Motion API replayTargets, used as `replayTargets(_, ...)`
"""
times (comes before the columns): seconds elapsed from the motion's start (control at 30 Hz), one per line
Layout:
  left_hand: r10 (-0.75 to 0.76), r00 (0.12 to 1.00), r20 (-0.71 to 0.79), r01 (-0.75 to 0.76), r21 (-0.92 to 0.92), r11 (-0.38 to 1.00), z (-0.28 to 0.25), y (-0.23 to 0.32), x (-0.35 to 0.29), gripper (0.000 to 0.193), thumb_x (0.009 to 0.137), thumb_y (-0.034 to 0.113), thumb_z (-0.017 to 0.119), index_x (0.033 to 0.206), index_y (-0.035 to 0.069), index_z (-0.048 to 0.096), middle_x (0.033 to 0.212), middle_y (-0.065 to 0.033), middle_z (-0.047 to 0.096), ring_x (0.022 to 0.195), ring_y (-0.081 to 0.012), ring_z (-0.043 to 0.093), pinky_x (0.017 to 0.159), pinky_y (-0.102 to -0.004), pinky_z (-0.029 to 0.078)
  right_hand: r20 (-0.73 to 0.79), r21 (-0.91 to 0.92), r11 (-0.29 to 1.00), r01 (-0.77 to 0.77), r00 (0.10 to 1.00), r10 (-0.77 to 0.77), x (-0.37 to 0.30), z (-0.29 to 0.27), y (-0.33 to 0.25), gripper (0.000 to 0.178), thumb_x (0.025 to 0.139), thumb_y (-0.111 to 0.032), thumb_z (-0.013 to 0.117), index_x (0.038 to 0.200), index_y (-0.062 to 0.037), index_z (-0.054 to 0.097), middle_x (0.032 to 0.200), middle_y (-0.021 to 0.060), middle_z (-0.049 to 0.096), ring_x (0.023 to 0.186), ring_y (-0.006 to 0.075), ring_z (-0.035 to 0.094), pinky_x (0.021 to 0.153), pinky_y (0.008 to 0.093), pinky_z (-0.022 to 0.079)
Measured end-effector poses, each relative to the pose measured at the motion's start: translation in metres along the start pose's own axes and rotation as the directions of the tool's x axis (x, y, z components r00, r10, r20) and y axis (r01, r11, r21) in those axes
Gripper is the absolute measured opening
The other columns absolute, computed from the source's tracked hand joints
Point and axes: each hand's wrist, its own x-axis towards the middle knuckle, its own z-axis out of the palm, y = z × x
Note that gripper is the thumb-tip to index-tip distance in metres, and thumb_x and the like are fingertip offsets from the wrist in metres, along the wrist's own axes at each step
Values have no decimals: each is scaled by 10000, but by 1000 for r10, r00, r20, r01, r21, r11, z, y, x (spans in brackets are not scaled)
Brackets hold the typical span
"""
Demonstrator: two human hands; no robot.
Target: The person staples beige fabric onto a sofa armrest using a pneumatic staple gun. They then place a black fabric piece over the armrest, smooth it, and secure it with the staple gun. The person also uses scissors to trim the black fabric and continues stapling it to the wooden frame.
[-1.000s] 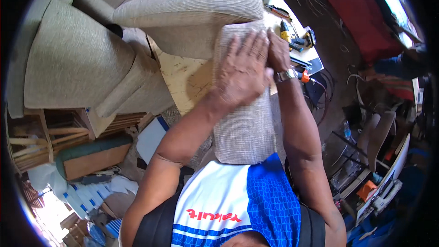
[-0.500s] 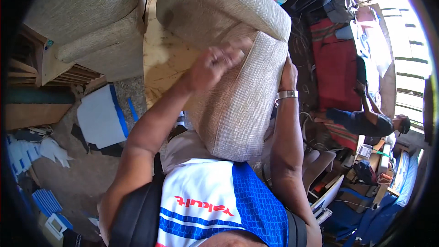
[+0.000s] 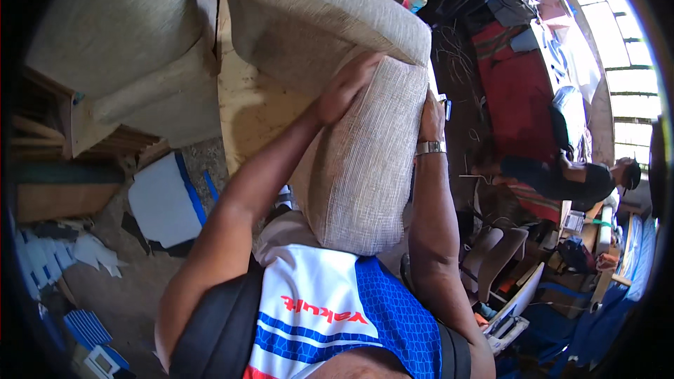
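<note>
An upholstered armrest (image 3: 365, 161) in woven grey-beige fabric runs from near my lap up to a curved sofa back (image 3: 330, 0) in similar fabric. My left hand (image 3: 349, 90) lies against the inner upper edge of the armrest, its fingers closed over the fabric near the corner with the back; the fingertips are partly hidden. On the outer side, my right hand (image 3: 431, 121) grips the armrest's edge, with a watch on the wrist. Beside its fingers shows a small dark and silvery object (image 3: 446, 107) that I cannot make out. A bare yellowish panel (image 3: 249, 112) forms the seat area.
Another upholstered piece (image 3: 112, 35) stands at the left above slatted wood. A white panel with blue edging (image 3: 165, 200) and scraps (image 3: 95, 253) lie on the floor. A person (image 3: 562, 175) is at the right by a red striped cloth (image 3: 516, 105). A bottle (image 3: 417, 1) stands behind the sofa.
My left hand has moved from above the armrest, where it was blurred, onto its upper inner edge. My right hand stays on the outer side. The view has shifted slightly.
</note>
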Motion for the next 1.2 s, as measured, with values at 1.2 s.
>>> replayTargets(1.2,-209,975,-68,220,371,902,23,46,20,507,1056,330,394,1468,36,424,1552,-297,279,1468,-371,262,1184,-391,252,-78,53,985,166,984,-161,-2,6,0,408,1041,-313,446,1178,6,661,995,155,706,885,218,667,792,340,513)
